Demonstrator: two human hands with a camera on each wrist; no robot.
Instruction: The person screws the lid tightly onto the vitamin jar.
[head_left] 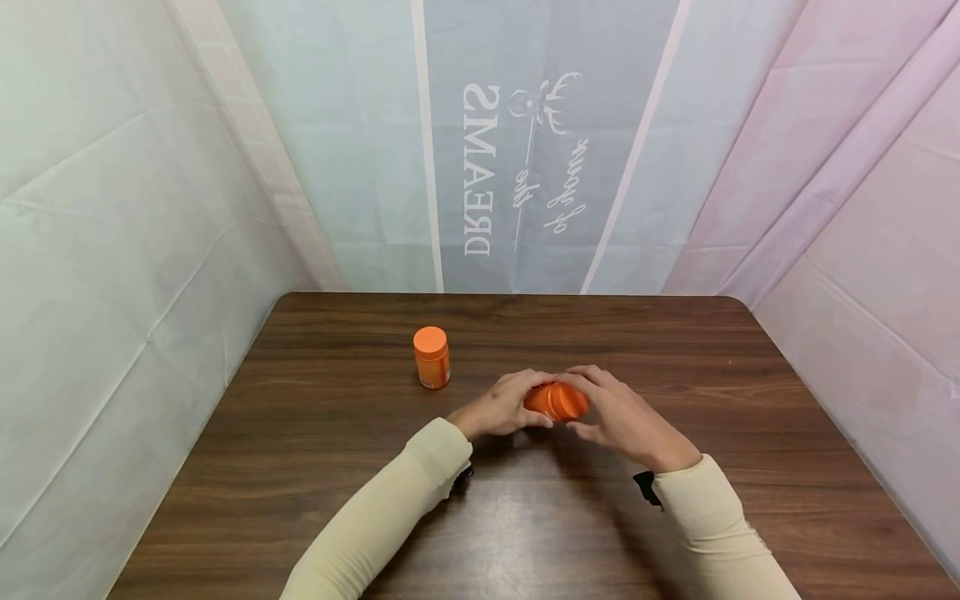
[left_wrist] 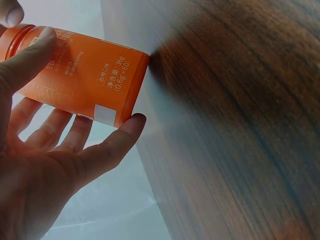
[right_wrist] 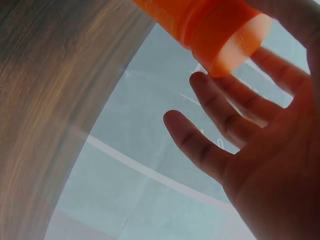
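An orange bottle (left_wrist: 85, 75) with white print lies tilted across my left hand (head_left: 506, 404). My left thumb presses on its near side, and the fingers curve round the other side to its base. Beside its orange cap (head_left: 572, 402) is my right hand (head_left: 626, 417), thumb and fingers spread around it. In the right wrist view the right fingers (right_wrist: 200, 150) reach out fairly straight, and the thumb overlaps the cap's edge. Another orange bottle (head_left: 432, 358) with its cap on stands upright on the table, to the left of my hands.
The dark wood-grain table (head_left: 360, 517) extends under both arms. Behind it hangs a pale curtain (head_left: 375, 167) with white lettering, and light fabric (head_left: 112, 275) closes off the sides.
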